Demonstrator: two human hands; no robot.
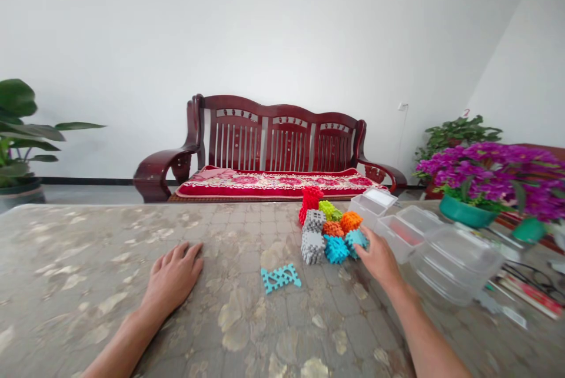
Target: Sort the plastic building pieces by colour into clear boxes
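Observation:
My left hand (174, 275) lies palm down on the table with its fingers stretched out, holding nothing. At the right side of the block group, my right hand (380, 257) has its thumb and fingers closed around a stack of light teal interlocking tiles (354, 239). Right against it stand bright blue tiles (336, 249), and grey stacks (313, 247) are further left. Behind these are orange tiles (352, 221), lime green tiles (329, 209) and a taller red stack (311, 201). A flat teal piece with toothed edges (281, 278) lies alone between my hands.
Clear plastic boxes (454, 263) with open lids stand right of my right hand. Beyond them are purple flowers in a green pot (468, 211). Red-and-white packaging and a black cable (532, 278) lie at the far right. A wooden bench (282, 136) stands behind the patterned table (229, 331).

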